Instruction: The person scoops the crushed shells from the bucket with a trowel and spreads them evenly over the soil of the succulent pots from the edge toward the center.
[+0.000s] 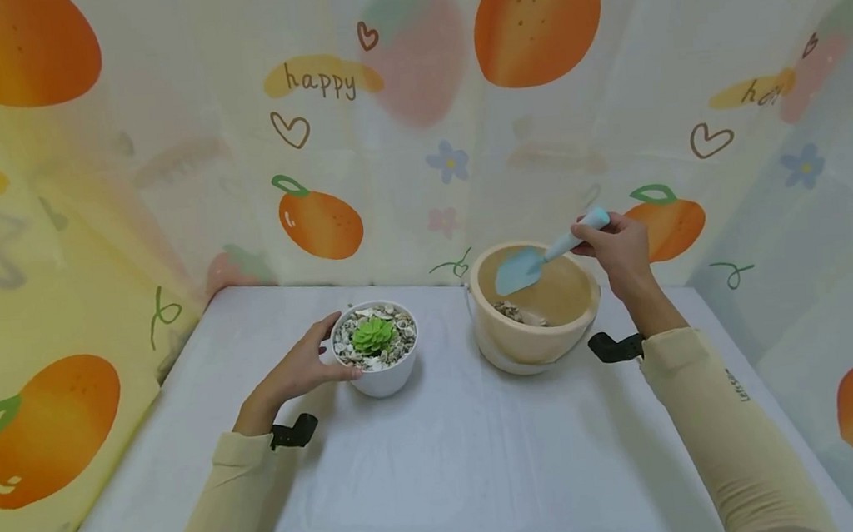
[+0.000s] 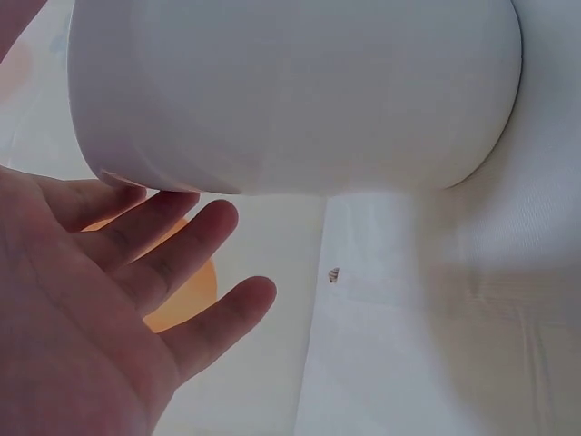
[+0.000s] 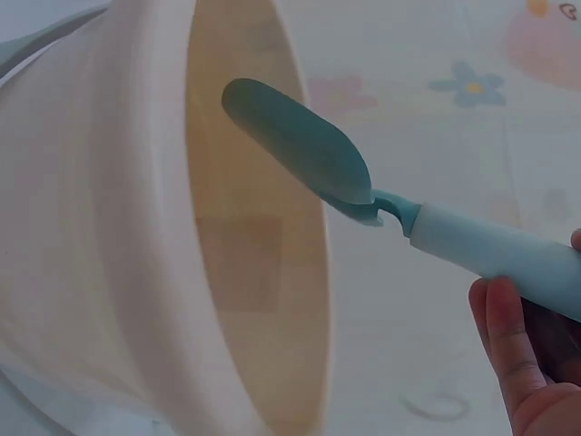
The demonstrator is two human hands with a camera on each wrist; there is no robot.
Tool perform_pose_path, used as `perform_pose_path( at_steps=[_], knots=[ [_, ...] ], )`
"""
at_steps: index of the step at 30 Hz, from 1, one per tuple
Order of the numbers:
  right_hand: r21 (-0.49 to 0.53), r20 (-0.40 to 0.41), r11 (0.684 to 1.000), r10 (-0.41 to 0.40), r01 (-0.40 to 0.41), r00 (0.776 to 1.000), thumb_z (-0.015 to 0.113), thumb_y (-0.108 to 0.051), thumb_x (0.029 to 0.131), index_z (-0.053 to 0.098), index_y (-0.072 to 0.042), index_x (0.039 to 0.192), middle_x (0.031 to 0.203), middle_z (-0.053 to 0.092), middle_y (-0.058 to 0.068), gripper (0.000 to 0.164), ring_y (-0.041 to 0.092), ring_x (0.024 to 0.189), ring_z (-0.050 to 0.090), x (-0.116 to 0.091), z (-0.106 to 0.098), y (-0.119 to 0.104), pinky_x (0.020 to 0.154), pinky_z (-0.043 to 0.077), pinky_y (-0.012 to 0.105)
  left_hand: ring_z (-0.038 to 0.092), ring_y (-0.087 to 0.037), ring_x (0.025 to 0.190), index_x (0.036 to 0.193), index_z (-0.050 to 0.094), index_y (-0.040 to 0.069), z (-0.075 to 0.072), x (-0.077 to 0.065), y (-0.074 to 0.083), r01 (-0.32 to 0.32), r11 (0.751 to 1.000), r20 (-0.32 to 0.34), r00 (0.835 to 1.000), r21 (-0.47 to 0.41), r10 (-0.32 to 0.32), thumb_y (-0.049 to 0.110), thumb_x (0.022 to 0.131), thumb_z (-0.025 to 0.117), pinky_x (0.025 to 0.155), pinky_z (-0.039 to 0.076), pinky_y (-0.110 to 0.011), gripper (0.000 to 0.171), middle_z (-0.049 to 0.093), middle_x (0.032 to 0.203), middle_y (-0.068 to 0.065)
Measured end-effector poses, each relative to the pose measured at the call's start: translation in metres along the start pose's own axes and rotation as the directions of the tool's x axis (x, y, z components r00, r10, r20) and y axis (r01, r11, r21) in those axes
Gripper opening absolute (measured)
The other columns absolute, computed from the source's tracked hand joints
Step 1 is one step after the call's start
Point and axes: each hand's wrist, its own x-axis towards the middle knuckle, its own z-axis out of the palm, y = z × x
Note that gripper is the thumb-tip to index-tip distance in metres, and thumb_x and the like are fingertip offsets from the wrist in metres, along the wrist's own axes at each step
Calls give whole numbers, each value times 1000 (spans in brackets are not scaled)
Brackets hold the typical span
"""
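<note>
My left hand (image 1: 301, 368) holds the side of a white pot (image 1: 386, 381), thumb at the front and fingers at the back left of its rim. Pale pebbles in the pot surround a green succulent (image 1: 373, 335). In the left wrist view, some fingertips touch the pot wall (image 2: 300, 100) while the lower fingers stand away from it. My right hand (image 1: 624, 257) grips the handle of a light-blue garden trowel (image 1: 521, 272) over a beige bucket (image 1: 499, 334). The trowel's blade (image 3: 300, 141) hangs tilted across the bucket's mouth, and some pebbles (image 1: 511, 311) lie inside at the bottom.
Both pots stand on a white-covered table (image 1: 443, 482), the bucket near the back edge. A fruit-printed curtain (image 1: 406, 201) hangs behind and at both sides. One tiny speckled bit (image 2: 333, 274) lies on the cloth behind the white pot.
</note>
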Motion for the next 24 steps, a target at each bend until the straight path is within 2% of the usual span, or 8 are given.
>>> perform_pose_path(
  at_steps=[3,6,10,13,19,24],
  knots=[
    [-22,16,1000,9,-9,1000,72,-4,84,67,-6,84,75,69,-4,5,7,63,70,1,-3,6,66,58,22,34,-46,137,154,16,-1,0,0,0,11,1000,4,1000,1,-11,34,77,81,109,34,-63,108,25,155,-26],
    [-41,38,999,17,-16,999,70,-3,85,64,0,91,74,70,-5,8,6,63,71,3,-5,10,66,58,21,37,-48,135,154,16,-1,0,1,0,13,1000,1,1000,-3,-13,35,76,81,108,36,-62,107,26,155,-26],
    [-58,67,998,43,-39,997,68,-2,86,64,-4,90,72,70,-9,6,6,64,71,8,-6,16,66,58,20,37,-46,136,154,17,0,-1,2,0,12,1000,-8,1000,-14,-12,34,77,81,108,35,-62,107,27,155,-24],
    [-123,87,990,73,-62,994,67,-3,87,64,-3,94,73,68,-12,8,4,66,70,10,-7,22,67,58,19,37,-46,136,154,17,0,-1,2,-1,19,1000,-7,1000,-19,-19,34,77,81,108,35,-61,107,27,155,-25],
    [-286,130,955,123,-82,984,65,-7,90,54,16,119,78,61,-15,38,2,74,64,11,-6,34,70,57,17,37,-45,136,154,16,-1,1,2,-1,20,999,2,1000,-29,-20,34,76,82,109,36,-60,107,27,155,-25],
    [-314,162,946,137,-81,977,65,-8,90,53,17,120,81,61,-12,41,2,75,65,11,-4,42,72,57,18,37,-45,137,154,16,0,1,2,-1,20,999,3,1000,-39,-20,33,77,82,109,35,-61,106,27,155,-24]
  ],
)
